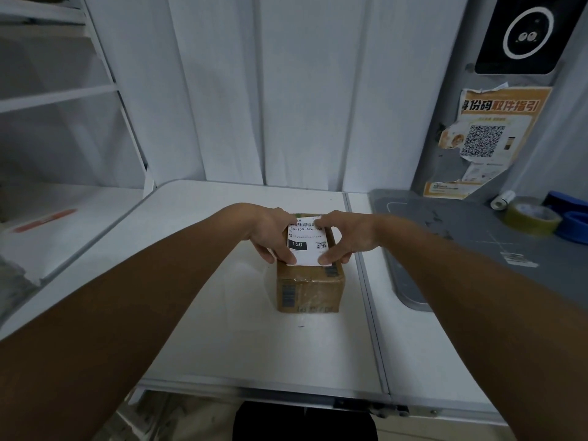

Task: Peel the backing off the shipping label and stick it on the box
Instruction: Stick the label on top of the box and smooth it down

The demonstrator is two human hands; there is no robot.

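A small brown cardboard box [310,286] sits on the white table [222,313], taped over and printed with barcodes. A white shipping label [307,246] with a barcode, the number 150 and a QR code lies over the box's top. My left hand [270,237] holds the label's left edge, thumb at the near corner and a finger at the far corner. My right hand [343,237] grips the right edge the same way. Whether the label touches the box surface fully I cannot tell. No backing sheet is in view.
A grey mat [477,237] covers the counter to the right, with a roll of yellowish tape [528,219], a blue tape dispenser [572,224] and a small white roll [502,199]. A torn orange poster [490,138] hangs on the wall. White shelves [57,97] stand at the left.
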